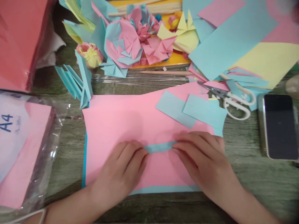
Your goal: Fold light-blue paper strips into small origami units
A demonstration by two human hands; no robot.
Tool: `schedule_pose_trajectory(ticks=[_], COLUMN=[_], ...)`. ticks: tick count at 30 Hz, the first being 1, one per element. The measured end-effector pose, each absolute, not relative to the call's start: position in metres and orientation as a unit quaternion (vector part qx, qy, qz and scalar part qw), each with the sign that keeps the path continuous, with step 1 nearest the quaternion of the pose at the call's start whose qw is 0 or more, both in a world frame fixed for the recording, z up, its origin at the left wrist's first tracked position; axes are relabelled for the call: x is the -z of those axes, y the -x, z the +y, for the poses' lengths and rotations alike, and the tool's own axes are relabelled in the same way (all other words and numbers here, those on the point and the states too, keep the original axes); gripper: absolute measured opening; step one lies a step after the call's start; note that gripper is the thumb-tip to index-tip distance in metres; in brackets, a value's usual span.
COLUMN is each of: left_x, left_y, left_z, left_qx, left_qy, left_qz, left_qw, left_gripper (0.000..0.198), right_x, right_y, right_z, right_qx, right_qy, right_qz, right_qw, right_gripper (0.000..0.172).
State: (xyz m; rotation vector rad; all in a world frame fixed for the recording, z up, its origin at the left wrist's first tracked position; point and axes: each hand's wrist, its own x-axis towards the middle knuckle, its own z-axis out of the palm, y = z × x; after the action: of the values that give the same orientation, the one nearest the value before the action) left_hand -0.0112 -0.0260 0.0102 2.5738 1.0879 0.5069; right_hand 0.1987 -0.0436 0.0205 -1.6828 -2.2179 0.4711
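A narrow light-blue strip of paper (160, 147) stretches between my two hands, low over a pink sheet of paper (112, 124). My left hand (127, 163) pinches its left end between thumb and fingers. At the right end, my right hand (205, 158) pinches it the same way. Both ends of the strip are hidden by my fingertips. Just beyond my right hand, two light-blue paper pieces (175, 109) lie overlapping on the pink sheet. Blue paper shows beneath the pink sheet along its left and front edges.
White-handled scissors (237, 101) and a phone (279, 126) lie at the right. Folded paper flowers (126, 42), a wooden stick (165, 73) and thin wires (140, 80) are at the back. A plastic A4 paper pack (25, 149) lies left, near a red stack (21, 43).
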Motion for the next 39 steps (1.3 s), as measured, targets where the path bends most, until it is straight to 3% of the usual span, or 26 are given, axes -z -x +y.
schedule_pose_trajectory(ticks=[6, 13, 20, 31, 39], left_x=[-0.012, -0.006, -0.008, -0.013, -0.013], left_y=[0.009, 0.026, 0.015, 0.014, 0.005], left_z=[-0.028, -0.030, -0.027, -0.017, -0.015], left_qx=[-0.151, -0.152, -0.146, -0.126, -0.119], left_qy=[-0.878, -0.902, -0.859, -0.823, -0.833], left_qz=[0.426, 0.355, 0.444, 0.450, 0.456], left_qw=[0.157, 0.194, 0.209, 0.323, 0.291], left_gripper=[0.010, 0.024, 0.012, 0.017, 0.007], right_x=[-0.019, -0.019, -0.019, -0.015, -0.016], right_y=[-0.195, -0.197, -0.194, -0.198, -0.196], right_z=[-0.042, -0.043, -0.041, -0.038, -0.038], right_qx=[-0.130, -0.136, -0.134, -0.126, -0.171], right_qy=[0.617, 0.612, 0.624, 0.638, 0.637], right_qz=[-0.760, -0.762, -0.754, -0.745, -0.736], right_qw=[0.161, 0.164, 0.155, 0.150, 0.155], right_gripper=[0.006, 0.006, 0.009, 0.009, 0.007])
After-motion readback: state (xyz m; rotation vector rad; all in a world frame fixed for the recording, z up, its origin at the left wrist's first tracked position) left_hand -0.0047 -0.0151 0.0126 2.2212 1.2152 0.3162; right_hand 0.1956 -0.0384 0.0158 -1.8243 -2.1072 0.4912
